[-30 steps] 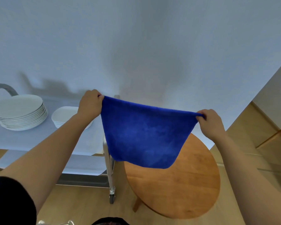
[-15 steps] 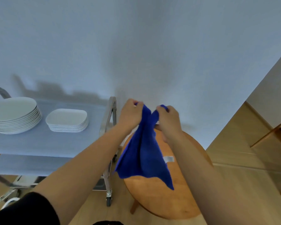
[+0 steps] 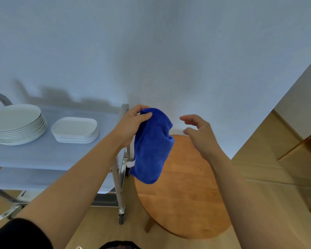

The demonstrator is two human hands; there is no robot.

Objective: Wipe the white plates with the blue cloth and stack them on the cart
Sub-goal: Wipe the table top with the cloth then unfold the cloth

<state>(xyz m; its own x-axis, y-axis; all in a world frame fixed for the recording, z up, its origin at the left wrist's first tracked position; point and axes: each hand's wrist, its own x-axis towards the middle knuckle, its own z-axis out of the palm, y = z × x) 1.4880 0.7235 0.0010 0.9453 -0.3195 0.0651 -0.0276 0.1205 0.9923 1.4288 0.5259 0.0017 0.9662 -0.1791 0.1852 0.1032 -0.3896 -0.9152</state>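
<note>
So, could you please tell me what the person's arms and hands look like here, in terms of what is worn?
Both forearms are bare, and the left hand and right hand wear no gloves; no rings or watch show. A black sleeve covers the left upper arm at the bottom corner. The right arm shows no sleeve as far as the frame reaches.

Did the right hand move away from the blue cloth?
Yes. The right hand has let go of the blue cloth and moved right, now open above the round wooden table. The left hand alone holds the cloth.
</note>
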